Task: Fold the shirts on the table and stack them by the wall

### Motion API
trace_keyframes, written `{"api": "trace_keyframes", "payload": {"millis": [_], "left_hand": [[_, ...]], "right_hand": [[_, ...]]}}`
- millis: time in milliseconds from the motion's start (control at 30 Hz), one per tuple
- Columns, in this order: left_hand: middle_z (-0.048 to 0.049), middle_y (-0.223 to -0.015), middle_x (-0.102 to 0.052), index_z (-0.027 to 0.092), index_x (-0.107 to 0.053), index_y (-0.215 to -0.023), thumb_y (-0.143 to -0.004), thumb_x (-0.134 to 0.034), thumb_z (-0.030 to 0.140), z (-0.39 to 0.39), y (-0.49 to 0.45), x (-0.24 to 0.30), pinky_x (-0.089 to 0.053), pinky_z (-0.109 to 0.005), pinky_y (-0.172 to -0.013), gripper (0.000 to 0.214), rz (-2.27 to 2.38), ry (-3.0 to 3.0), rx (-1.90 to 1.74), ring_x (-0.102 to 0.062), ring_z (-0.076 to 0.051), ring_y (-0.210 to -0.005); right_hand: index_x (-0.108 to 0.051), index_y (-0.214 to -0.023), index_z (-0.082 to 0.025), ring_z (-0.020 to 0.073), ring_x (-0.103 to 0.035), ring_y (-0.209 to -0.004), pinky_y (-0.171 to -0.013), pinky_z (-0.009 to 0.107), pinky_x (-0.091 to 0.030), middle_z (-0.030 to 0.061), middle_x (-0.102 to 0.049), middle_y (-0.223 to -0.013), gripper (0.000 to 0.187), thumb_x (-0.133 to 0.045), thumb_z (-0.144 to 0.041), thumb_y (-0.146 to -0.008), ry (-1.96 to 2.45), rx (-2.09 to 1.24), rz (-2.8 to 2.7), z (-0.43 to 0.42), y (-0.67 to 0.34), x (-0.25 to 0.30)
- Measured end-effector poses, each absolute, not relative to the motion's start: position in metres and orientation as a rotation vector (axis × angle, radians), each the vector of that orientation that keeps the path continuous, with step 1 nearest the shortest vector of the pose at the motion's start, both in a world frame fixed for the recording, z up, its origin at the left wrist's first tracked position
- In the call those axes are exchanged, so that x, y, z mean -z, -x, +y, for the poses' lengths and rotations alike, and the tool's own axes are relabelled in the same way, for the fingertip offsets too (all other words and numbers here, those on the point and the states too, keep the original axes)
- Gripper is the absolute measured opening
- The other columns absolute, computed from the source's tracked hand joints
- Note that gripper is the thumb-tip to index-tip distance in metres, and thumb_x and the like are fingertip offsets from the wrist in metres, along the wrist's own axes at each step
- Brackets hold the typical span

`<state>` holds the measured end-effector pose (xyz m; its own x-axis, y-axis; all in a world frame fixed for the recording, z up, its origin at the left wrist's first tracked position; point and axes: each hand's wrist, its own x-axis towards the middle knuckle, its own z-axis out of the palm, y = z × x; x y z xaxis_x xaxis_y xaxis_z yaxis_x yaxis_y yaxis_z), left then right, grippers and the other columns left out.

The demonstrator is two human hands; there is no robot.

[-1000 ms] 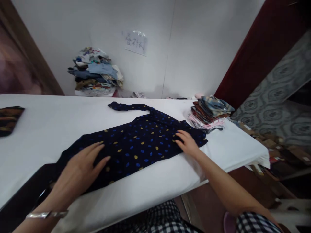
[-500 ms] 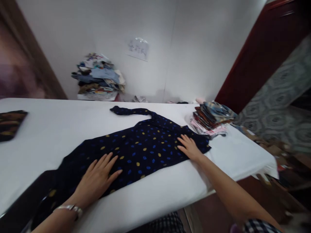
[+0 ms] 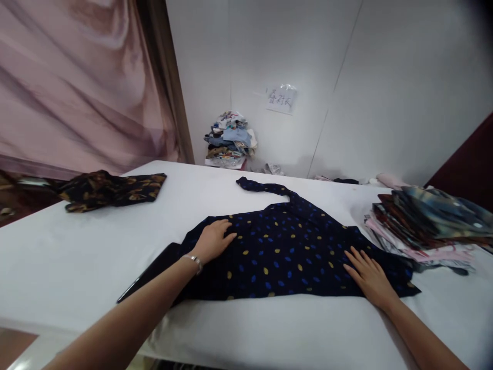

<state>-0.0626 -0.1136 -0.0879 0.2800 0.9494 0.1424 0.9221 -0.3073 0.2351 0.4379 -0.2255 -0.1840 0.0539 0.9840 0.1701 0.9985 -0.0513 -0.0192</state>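
Note:
A dark navy shirt (image 3: 285, 252) with blue and yellow leaf-like spots lies spread sideways on the white table. One sleeve (image 3: 265, 187) stretches out toward the back and bends left. My left hand (image 3: 213, 240), with a silvery bracelet at the wrist, rests on the upper left part of the shirt, thumb apart from the fingers. Flat on the right part of the cloth lies my right hand (image 3: 367, 275), fingers spread. From the shirt's left end sticks out a flat dark piece (image 3: 154, 272) with a shiny edge, partly hidden by my left forearm.
Folded clothes (image 3: 427, 221) are stacked at the table's right. A dark brown-patterned garment (image 3: 115, 191) lies at the far left corner. Behind the table rises a pile of clothes (image 3: 231, 139), beneath a paper sign (image 3: 281, 99) on the wall. A pink curtain (image 3: 77, 82) hangs at left.
The view has swung left, showing more curtain and the brown-patterned garment. My left hand has slid toward the shirt's far edge; my right hand stays on the right part.

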Motion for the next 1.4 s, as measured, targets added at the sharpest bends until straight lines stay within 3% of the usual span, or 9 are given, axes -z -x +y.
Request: {"api": "trace_keyframes", "payload": {"millis": [133,267,500,633,733,933,1100,1267,1400], "left_hand": [[-0.0144,-0.129,-0.063,0.017,-0.066,-0.114,-0.085,-0.057,0.049,-0.081,0.052,0.085,-0.044,-0.048,-0.100,0.044,1.921,-2.381,-0.096,-0.055,-0.033,-0.123],[-0.0159,-0.114,-0.069,0.016,-0.070,-0.100,-0.088,-0.050,0.029,-0.052,0.059,0.080,-0.045,-0.043,-0.094,0.027,2.056,-2.296,-0.073,-0.062,-0.031,-0.111],[-0.0183,-0.114,-0.069,0.014,-0.062,-0.118,-0.097,-0.025,0.042,-0.001,0.092,0.059,-0.050,-0.035,-0.078,0.051,2.240,-2.008,-0.217,-0.067,-0.027,-0.100],[-0.0133,-0.122,-0.066,0.020,-0.063,-0.117,-0.083,-0.050,0.061,-0.002,0.091,0.079,-0.049,-0.037,-0.087,0.055,2.092,-2.119,-0.175,-0.061,-0.029,-0.112],[-0.0135,-0.124,-0.062,0.019,-0.065,-0.110,-0.085,-0.053,0.052,-0.006,0.093,0.100,-0.046,-0.040,-0.093,0.043,2.017,-2.291,-0.182,-0.056,-0.031,-0.116],[-0.0131,-0.113,-0.062,0.017,-0.063,-0.101,-0.091,-0.041,0.032,-0.007,0.096,0.119,-0.047,-0.040,-0.088,0.029,2.066,-2.326,-0.414,-0.056,-0.029,-0.109],[-0.0117,-0.110,-0.063,0.018,-0.062,-0.096,-0.092,-0.039,0.029,-0.009,0.094,0.118,-0.047,-0.040,-0.086,0.026,2.059,-2.314,-0.448,-0.056,-0.028,-0.108],[-0.0113,-0.108,-0.063,0.018,-0.061,-0.094,-0.092,-0.040,0.028,-0.010,0.092,0.120,-0.047,-0.040,-0.087,0.023,2.081,-2.332,-0.420,-0.056,-0.027,-0.105],[-0.0111,-0.106,-0.064,0.019,-0.062,-0.093,-0.093,-0.042,0.029,-0.012,0.091,0.120,-0.046,-0.039,-0.086,0.023,2.072,-2.363,-0.400,-0.055,-0.026,-0.103]], "right_hand": [[-0.054,-0.140,-0.026,0.0323,-0.034,-0.143,-0.113,0.056,-0.034,0.0058,-0.043,-0.152,0.062,-0.029,-0.053,-0.090,2.127,0.188,-2.047,-0.224,-0.444,0.193],[-0.059,-0.134,-0.031,0.0317,-0.035,-0.142,-0.112,0.056,-0.035,0.0028,-0.047,-0.150,0.059,-0.030,-0.055,-0.088,2.082,0.174,-2.016,-0.224,-0.447,0.196],[-0.062,-0.128,-0.039,0.0329,-0.036,-0.141,-0.113,0.060,-0.033,0.0018,-0.049,-0.148,0.054,-0.038,-0.058,-0.084,2.011,0.038,-1.907,-0.226,-0.442,0.191],[-0.063,-0.127,-0.041,0.0333,-0.035,-0.142,-0.115,0.061,-0.029,0.0007,-0.049,-0.147,0.056,-0.043,-0.063,-0.079,2.027,-0.093,-1.819,-0.226,-0.446,0.187],[-0.072,-0.112,-0.036,0.0352,-0.044,-0.136,-0.113,0.060,-0.035,0.0055,-0.058,-0.139,0.051,-0.050,-0.062,-0.075,2.041,-0.234,-1.795,-0.211,-0.448,0.167],[-0.071,-0.114,-0.021,0.0270,-0.062,-0.118,-0.107,0.044,-0.045,0.0098,-0.069,-0.122,0.041,-0.050,-0.042,-0.085,1.874,-0.184,-1.936,-0.096,-0.381,0.094],[-0.059,-0.132,-0.022,0.0209,-0.053,-0.129,-0.109,0.033,-0.039,0.0063,-0.059,-0.138,0.041,-0.050,-0.027,-0.092,2.025,-0.243,-1.950,0.040,-0.286,0.074],[-0.041,-0.145,-0.019,0.0337,-0.037,-0.138,-0.110,0.053,-0.032,0.0173,-0.045,-0.148,0.057,-0.055,-0.026,-0.090,2.106,-0.250,-1.830,0.120,-0.243,0.092],[-0.053,-0.134,-0.017,0.0358,-0.047,-0.130,-0.108,0.056,-0.029,0.0191,-0.061,-0.126,0.052,-0.063,-0.021,-0.083,2.085,-0.398,-1.665,0.144,-0.237,0.112]]}}
